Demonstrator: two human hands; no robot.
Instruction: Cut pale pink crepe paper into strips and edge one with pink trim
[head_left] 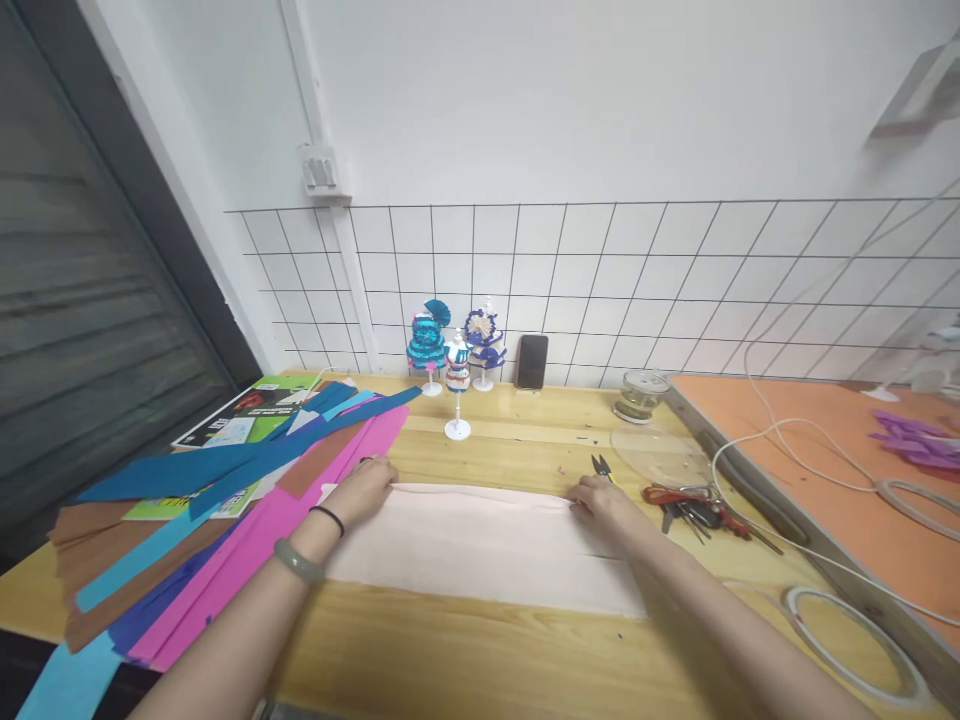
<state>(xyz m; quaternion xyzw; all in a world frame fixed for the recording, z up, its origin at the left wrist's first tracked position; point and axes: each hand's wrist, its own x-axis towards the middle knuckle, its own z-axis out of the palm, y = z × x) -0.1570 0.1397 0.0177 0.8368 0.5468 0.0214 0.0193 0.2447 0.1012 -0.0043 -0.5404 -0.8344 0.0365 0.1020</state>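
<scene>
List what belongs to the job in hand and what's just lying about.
In hand:
pale pink sheet, touched by the left hand and right hand
perhaps the coloured strips

Apparently lying about:
phone
booklets
three decorated stands
black-bladed tool

1. Left hand (373, 482) and right hand (598, 497) touch the far edge of the pale pink paper (480, 545).
2. Coloured paper strips (187, 475) spread along the table's (420, 640) left edge.
3. Smartphone (532, 362) leans at the back edge.
4. White tape roll (916, 685) lies near the right edge.
</scene>
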